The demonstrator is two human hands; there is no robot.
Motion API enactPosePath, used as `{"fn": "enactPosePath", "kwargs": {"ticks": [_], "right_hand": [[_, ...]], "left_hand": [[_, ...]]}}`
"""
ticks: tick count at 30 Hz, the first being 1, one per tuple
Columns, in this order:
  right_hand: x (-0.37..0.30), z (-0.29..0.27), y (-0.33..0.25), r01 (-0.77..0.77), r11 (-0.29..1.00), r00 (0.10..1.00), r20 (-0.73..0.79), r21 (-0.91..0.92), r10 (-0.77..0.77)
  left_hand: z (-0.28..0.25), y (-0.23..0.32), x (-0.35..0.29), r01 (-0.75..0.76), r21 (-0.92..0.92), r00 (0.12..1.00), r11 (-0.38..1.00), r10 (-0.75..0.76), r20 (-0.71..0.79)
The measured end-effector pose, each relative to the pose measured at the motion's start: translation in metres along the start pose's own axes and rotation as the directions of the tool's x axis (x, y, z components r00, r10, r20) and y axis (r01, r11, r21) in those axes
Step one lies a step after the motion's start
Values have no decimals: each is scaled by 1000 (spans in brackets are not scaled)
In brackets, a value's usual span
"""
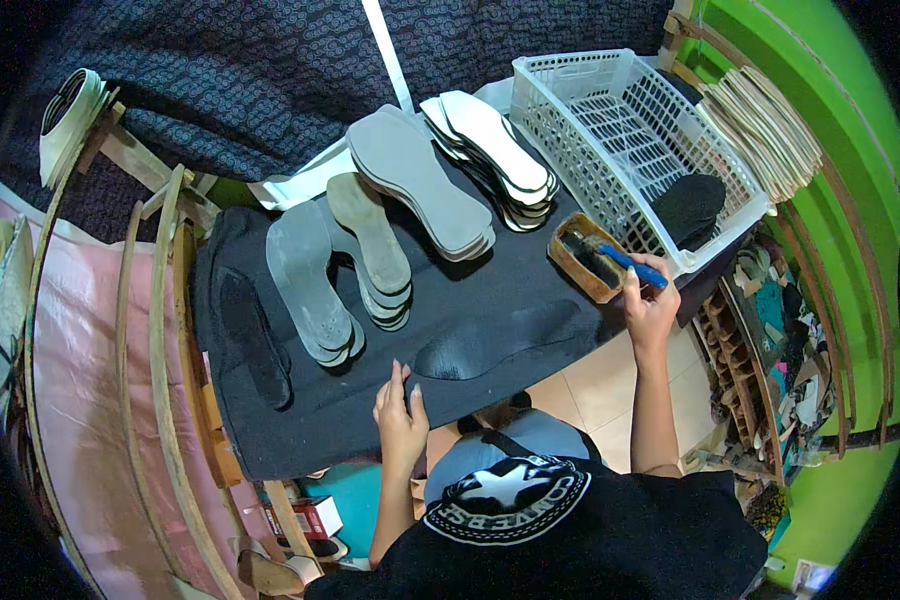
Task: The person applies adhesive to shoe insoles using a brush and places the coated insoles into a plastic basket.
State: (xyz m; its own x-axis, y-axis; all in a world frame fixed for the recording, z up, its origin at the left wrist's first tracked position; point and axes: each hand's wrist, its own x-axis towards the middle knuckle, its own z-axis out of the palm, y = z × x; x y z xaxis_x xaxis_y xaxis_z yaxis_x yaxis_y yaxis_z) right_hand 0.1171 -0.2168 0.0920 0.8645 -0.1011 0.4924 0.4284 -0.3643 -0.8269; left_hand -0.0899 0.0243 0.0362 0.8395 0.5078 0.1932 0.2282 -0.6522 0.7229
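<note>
My right hand [652, 308] grips the blue handle of a brush [625, 262]. The brush's dark head is down inside a small tan tub [582, 284], whose contents are hard to make out. My left hand [402, 418] is open at the near edge of the table, fingers up and apart, close to the left end of a black insole [470, 350]. This insole lies flat on the dark cloth, and its left part looks shiny. Another black insole [254, 345] lies at the table's left side.
Stacks of grey insoles [420, 185] and white insoles [490, 150] stand across the back. A white plastic crate [625, 150] with black pieces [692, 208] sits at back right, beside cream-coloured sheets [765, 130]. Wooden rails [165, 330] run along the left.
</note>
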Motion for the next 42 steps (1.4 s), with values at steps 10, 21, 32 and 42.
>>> {"fn": "enactPosePath", "kwargs": {"ticks": [10,21,32,42], "right_hand": [[2,-2,11,-69,997,997,31,24,68],[8,-6,20,-31,993,999,19,116,29],[-21,-2,9,37,839,998,22,543,-59],[-52,67,-20,-45,868,745,595,494,-300]], "left_hand": [[15,-2,19,223,-483,958,847,-282,-52],[45,5,30,20,-379,926,925,-161,-343],[55,-3,34,-153,-459,908,875,-59,-414],[53,-8,32,-142,-544,916,827,-98,-388]]}}
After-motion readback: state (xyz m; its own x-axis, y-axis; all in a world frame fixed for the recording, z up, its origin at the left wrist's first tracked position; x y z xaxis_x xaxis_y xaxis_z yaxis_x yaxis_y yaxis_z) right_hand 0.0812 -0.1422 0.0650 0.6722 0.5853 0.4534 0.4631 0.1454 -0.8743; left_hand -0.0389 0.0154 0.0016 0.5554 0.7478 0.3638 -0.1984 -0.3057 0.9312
